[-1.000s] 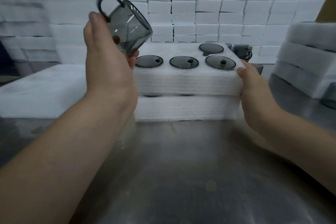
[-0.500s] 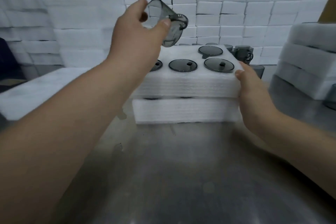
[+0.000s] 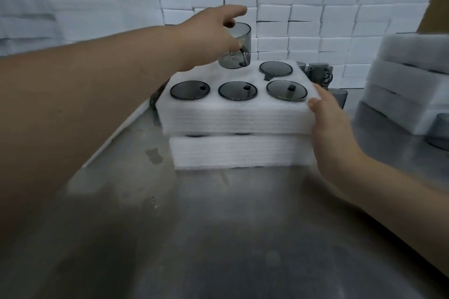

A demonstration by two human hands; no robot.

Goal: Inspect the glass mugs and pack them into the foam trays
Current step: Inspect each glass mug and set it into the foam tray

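Note:
Two white foam trays are stacked on the steel table; the top foam tray [image 3: 233, 118] carries several smoky grey glass mugs sunk in its holes, three in the front row [image 3: 237, 90] and one at the back right [image 3: 276, 68]. My left hand [image 3: 206, 36] grips another grey glass mug [image 3: 237, 47] upright, its base just above the tray's back middle hole. My right hand [image 3: 326, 114] rests against the top tray's right front corner, thumb on its upper edge.
Loose grey mugs [image 3: 318, 74] stand behind the tray at the right. A stack of foam trays [image 3: 408, 80] sits at the right, with another mug [image 3: 439, 131] beside it. White foam blocks [image 3: 303, 14] wall the back. Foam sheets [image 3: 48, 7] pile up at the left.
My left hand carried the mug from high on the left across to the tray's back row, turned it upright and lowered it. My right hand stayed on the tray corner.

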